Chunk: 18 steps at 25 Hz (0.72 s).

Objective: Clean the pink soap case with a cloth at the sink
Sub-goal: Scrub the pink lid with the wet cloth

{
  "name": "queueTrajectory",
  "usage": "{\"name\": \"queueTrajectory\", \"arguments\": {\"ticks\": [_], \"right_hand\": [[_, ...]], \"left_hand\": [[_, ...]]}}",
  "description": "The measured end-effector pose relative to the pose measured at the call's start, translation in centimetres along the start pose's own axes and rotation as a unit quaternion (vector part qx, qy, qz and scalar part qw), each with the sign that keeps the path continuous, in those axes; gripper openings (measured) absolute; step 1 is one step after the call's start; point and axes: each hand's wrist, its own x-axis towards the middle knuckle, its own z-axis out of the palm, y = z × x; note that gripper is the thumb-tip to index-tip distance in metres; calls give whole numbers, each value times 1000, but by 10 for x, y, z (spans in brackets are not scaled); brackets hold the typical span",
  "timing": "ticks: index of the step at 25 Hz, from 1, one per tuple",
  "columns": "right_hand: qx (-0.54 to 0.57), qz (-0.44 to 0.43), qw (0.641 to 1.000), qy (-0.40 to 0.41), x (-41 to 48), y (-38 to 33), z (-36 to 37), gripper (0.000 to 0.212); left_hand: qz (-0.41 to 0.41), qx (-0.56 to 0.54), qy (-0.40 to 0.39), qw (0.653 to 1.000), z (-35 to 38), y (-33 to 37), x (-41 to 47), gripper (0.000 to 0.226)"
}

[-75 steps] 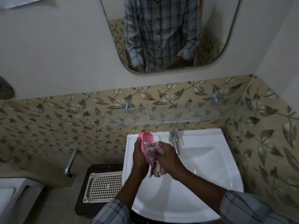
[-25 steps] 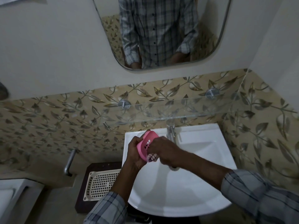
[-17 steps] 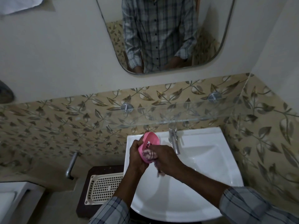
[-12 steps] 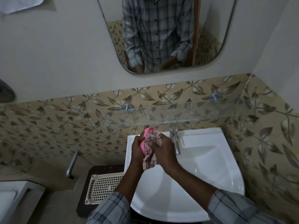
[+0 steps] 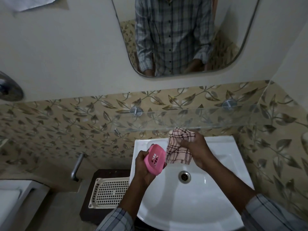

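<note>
Soap case [image 5: 155,158], pink, sits tilted in my left hand [image 5: 143,170], fingers curled round it, above the sink [image 5: 216,205] near its back-left corner, just beside the checked cloth [image 5: 178,150] bunched in my clutching right hand [image 5: 195,147], and I judge a loose one-handed hold could drop it into the basin.

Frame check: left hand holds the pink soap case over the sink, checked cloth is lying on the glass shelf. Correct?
Not quite. The left hand does hold the pink soap case over the sink, but the checked cloth is not lying on the glass shelf. The right hand grips it, bunched, over the sink. The head view shows this.
</note>
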Motion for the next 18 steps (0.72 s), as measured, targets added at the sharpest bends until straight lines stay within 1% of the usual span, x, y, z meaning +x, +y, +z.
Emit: {"name": "queueTrajectory", "arguments": {"ticks": [1,3,4,5,6,7,8,9,10,11,12,13,14,15,16,17,18], "right_hand": [[49,33,998,-11,-1,1,5,42],[98,80,992,-27,-4,6,10,44],[79,82,993,-30,-8,8,13,47],[-5,65,998,-25,-11,11,15,56],[-141,39,989,-15,-15,16,15,69],[-277,12,961,8,-18,24,15,82],[-397,-26,917,24,-22,28,17,91],[-493,-84,865,38,-25,31,19,92],[-561,-170,809,48,-26,32,19,85],[-583,-268,765,45,-26,32,17,73],[-565,-365,740,4,-23,34,9,59],[-540,-436,715,-80,-19,35,-2,52],[-532,-470,683,-174,-18,37,-14,54],[-550,-467,643,-256,-18,38,-25,63],[-585,-453,600,-304,-18,37,-31,70],[-609,-448,572,-318,-15,36,-34,72],[-613,-442,573,-319,-11,35,-34,74]], "left_hand": [[-18,-12,-2,1000,1,-8,-2,55],[-48,-49,-13,998,7,-23,-7,57],[-54,-69,-13,996,10,-29,-9,61],[-55,-87,-18,995,12,-32,-10,64],[-54,-96,-30,993,14,-33,-10,64],[-54,-101,-46,992,16,-33,-10,64],[-57,-106,-58,991,18,-32,-9,64],[-60,-112,-66,990,19,-32,-9,65],[-60,-117,-71,989,20,-31,-9,66],[-59,-122,-76,988,21,-29,-10,65],[-61,-127,-80,987,21,-27,-11,64],[-63,-126,-85,986,21,-24,-12,63],[-68,-118,-94,986,20,-20,-14,63],[-79,-106,-104,986,20,-15,-15,63],[-92,-88,-110,986,20,-11,-15,62],[-105,-64,-110,986,21,-8,-15,61],[-115,-41,-105,987,21,-7,-15,59]]}}
